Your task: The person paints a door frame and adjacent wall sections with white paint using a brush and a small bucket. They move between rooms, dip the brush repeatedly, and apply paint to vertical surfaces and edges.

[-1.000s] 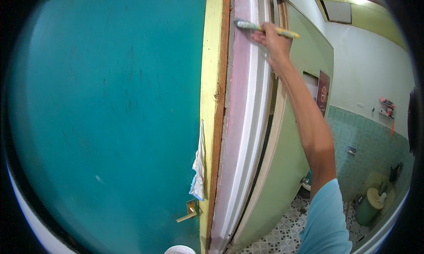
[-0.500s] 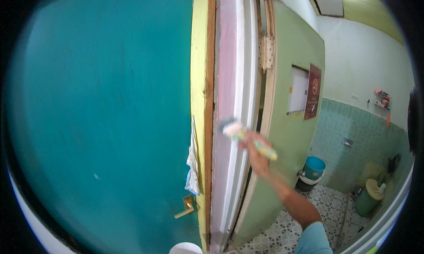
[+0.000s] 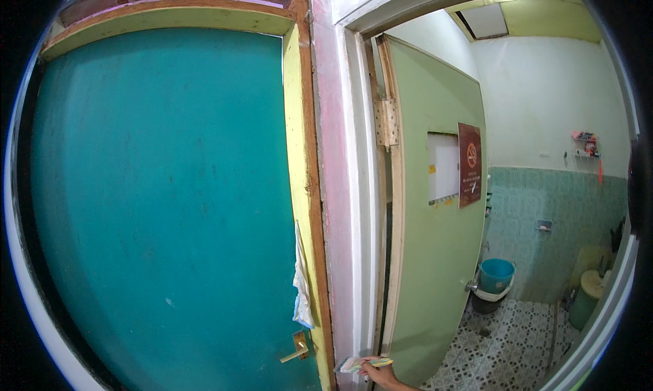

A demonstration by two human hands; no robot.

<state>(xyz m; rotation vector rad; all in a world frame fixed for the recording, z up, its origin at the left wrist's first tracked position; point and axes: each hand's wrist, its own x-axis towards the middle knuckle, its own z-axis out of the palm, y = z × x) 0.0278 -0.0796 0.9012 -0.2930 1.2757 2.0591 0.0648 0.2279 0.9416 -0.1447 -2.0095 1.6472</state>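
One hand, the right hand point(image 3: 383, 375), is showing at the lower edge of the view, and it is gripping a paintbrush point(image 3: 364, 364) by its pale yellow-green handle. The bristle end is pointing left and is lying against the foot of the pink-and-white door frame post point(image 3: 337, 207), which is serving as the landmark here. The left hand is lying outside the view.

Just left of the post, a brass lever handle point(image 3: 297, 350) is projecting from the teal door point(image 3: 156, 207), low and close to the brush. A white rag point(image 3: 301, 282) is hanging above that handle, in the seam where the teal door is meeting its yellow-painted edge strip. The teal door is standing shut and is filling the area left of the post.

Just right of the post, a pale green door point(image 3: 435, 255) is standing open and swinging away into a tiled room. A metal hinge point(image 3: 388, 122) is joining it to the frame, high up. A white panel and a dark red sign point(image 3: 469, 165) are sitting on its face.

Farther right of the post, and well beyond it, a blue bucket point(image 3: 496, 275) is standing on the patterned floor tiles point(image 3: 517, 336), against the green-tiled wall.
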